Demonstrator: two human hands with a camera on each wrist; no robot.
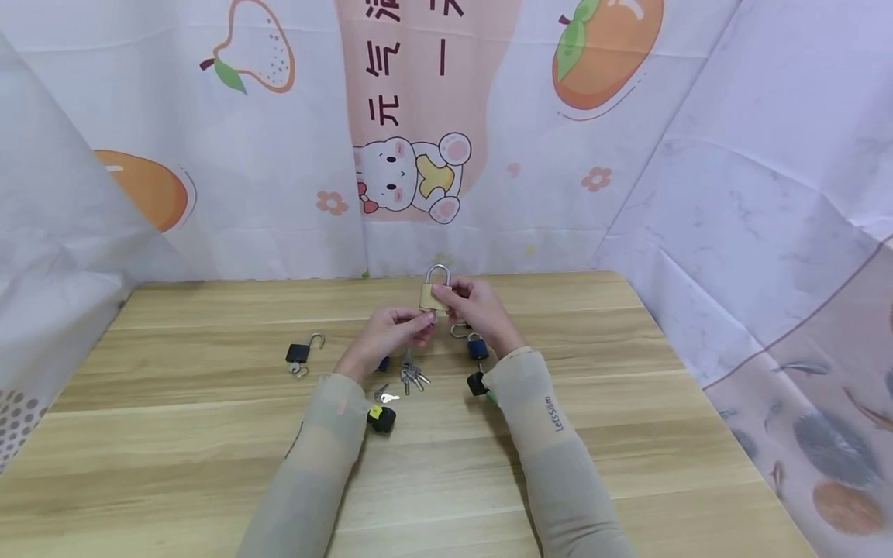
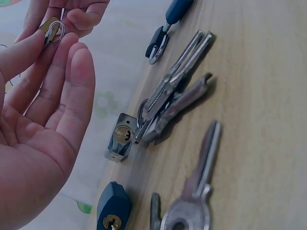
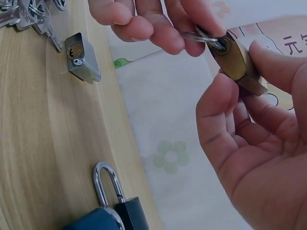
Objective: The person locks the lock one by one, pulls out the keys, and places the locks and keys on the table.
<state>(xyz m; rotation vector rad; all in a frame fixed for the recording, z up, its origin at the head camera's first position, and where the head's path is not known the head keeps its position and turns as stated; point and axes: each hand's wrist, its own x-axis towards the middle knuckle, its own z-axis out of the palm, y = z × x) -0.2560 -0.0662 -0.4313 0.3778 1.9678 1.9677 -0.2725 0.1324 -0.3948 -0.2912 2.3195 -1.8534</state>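
Observation:
A brass padlock (image 1: 428,297) is held up above the table, its silver shackle pointing upward. My right hand (image 1: 481,310) grips the lock body between thumb and fingers. Just below it, my left hand (image 1: 392,332) pinches a key at the keyhole. In the right wrist view the key (image 3: 206,37) meets the round cylinder on the bottom of the padlock (image 3: 235,60). A thin split ring (image 2: 58,32) hangs by the left fingertips in the left wrist view. Much of the key is hidden by the fingers.
A bunch of keys (image 1: 413,376) lies below the hands, with a silver padlock (image 2: 120,136) beside it. At left is a black padlock (image 1: 298,353), shackle open. A blue padlock (image 1: 477,349), a black one (image 1: 477,384) and a yellow-labelled one (image 1: 381,419) lie near the forearms.

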